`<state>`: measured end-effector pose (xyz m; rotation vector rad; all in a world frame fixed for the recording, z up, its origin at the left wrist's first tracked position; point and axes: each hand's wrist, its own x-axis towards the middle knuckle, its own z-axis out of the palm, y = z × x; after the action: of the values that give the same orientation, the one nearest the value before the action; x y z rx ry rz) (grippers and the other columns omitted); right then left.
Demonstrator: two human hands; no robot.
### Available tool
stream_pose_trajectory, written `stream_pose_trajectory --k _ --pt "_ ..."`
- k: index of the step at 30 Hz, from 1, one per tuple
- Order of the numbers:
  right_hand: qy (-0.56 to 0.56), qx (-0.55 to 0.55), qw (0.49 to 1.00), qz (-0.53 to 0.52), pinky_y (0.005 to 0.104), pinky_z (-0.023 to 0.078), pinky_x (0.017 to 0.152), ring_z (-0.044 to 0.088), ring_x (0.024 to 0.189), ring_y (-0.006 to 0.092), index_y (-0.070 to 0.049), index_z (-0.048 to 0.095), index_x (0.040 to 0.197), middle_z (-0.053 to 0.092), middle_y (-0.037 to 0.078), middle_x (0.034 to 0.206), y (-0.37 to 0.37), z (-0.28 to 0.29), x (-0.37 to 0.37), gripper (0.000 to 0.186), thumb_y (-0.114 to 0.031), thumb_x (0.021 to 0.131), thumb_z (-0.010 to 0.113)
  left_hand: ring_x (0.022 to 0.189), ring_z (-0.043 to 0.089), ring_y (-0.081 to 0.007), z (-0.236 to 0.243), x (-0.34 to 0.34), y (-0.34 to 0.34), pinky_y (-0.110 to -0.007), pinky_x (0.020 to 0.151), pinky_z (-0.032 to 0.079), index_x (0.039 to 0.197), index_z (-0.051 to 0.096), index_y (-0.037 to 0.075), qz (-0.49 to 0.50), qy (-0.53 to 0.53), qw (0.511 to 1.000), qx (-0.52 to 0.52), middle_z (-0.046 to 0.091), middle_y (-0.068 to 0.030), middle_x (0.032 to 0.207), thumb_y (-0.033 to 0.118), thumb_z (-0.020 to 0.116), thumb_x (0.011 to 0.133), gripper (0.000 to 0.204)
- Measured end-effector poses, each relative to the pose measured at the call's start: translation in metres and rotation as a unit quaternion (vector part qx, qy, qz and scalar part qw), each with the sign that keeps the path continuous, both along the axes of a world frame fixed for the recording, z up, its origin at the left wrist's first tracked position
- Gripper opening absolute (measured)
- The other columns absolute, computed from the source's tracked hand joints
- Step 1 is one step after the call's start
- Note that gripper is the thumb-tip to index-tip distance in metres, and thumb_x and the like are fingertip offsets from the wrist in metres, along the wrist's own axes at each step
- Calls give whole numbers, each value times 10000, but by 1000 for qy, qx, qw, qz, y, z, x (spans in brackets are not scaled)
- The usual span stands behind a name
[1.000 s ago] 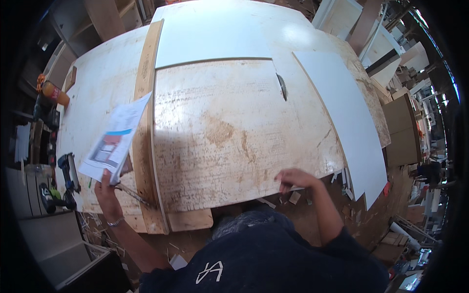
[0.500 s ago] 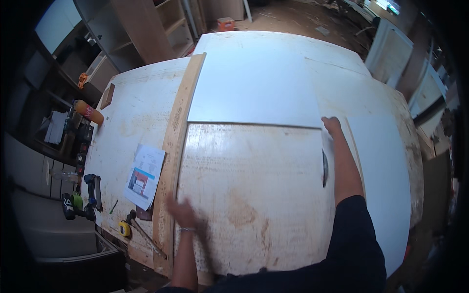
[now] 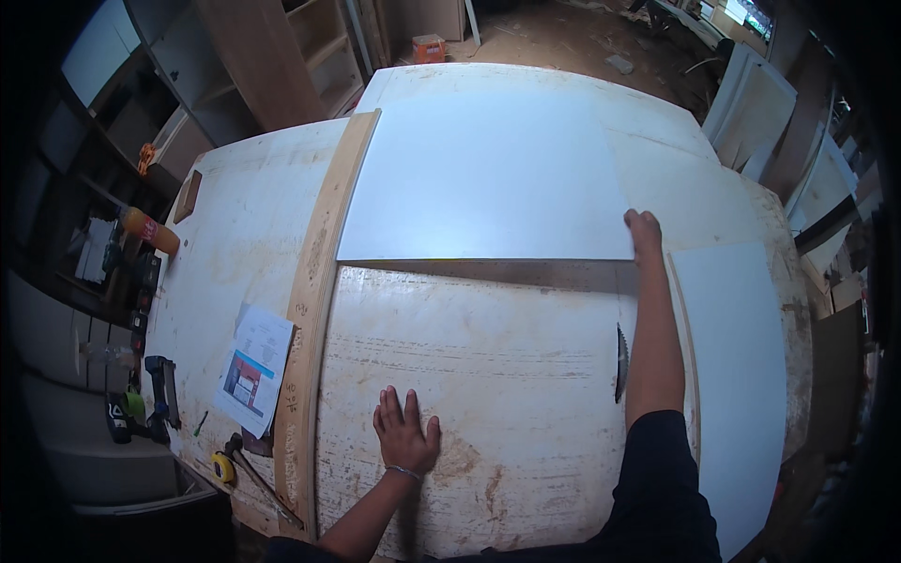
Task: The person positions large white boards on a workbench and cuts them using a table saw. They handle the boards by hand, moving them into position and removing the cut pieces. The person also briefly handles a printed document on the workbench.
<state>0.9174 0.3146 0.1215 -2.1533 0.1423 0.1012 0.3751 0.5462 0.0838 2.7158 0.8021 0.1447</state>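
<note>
In the head view, the right hand [image 3: 645, 232] is closed on the right edge of a large white panel [image 3: 488, 183], just beside its near right corner, with the fingers curled in and the forearm stretched out straight from the near right. The panel lies over the far middle of the pale, scuffed table [image 3: 507, 352], its left edge running along a long wooden strip [image 3: 324, 235]; a dark band of shadow under its near edge widens toward the right, so that edge looks raised. The left hand [image 3: 405, 441] is held flat, palm down, fingers and thumb spread wide, above or on the near middle of the table to the right of the strip; whether the palm touches the wood I cannot tell, and it grips nothing. A toothed saw blade [image 3: 620, 364] stands up through the table to the left of the right forearm. Farther right lies a second white board [image 3: 737, 375]. To the left of the strip are printed sheets [image 3: 251, 368], a yellow tape measure [image 3: 222, 467] and a hammer [image 3: 261, 477], with an orange bottle [image 3: 152, 231] toward the far left
</note>
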Motion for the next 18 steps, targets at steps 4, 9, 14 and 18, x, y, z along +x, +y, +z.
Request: stream_pose_trajectory --k 4,9,14,18 --pt "142 291 922 212 364 510 877 645 964 232 66 583 1188 666 138 1075 32 152 -48 527 -312 831 668 1441 237 -437 7 -11 2 -540 1167 166 1391 467 -20 16 -37 999 -1 283 -326 1515 382 596 872 669" --pt "60 292 916 269 295 499 761 633 871 188 21 621 1099 664 97 979 43 239 -112 424 -309 837 670 1439 263 -405 3 -17 -5 -530 1169 184 1384 497 36 2 -94 996 0 322 -276 1514 369 621 852 640" --pt "-41 248 942 223 277 330 430 442 483 114 -48 597 784 497 10 630 7 267 -245 248 -286 811 662 1398 359 -366 -24 -35 27 -508 1130 295 1381 490 27 21 -167 971 -171 346 -252 1509 481 623 874 694" --pt "-67 242 950 188 283 399 518 505 586 129 -14 586 796 528 21 697 -71 296 -379 253 -261 789 637 1342 438 -320 9 -46 31 -480 1065 405 1482 302 28 156 -271 630 -711 389 -226 1475 654 591 873 920"
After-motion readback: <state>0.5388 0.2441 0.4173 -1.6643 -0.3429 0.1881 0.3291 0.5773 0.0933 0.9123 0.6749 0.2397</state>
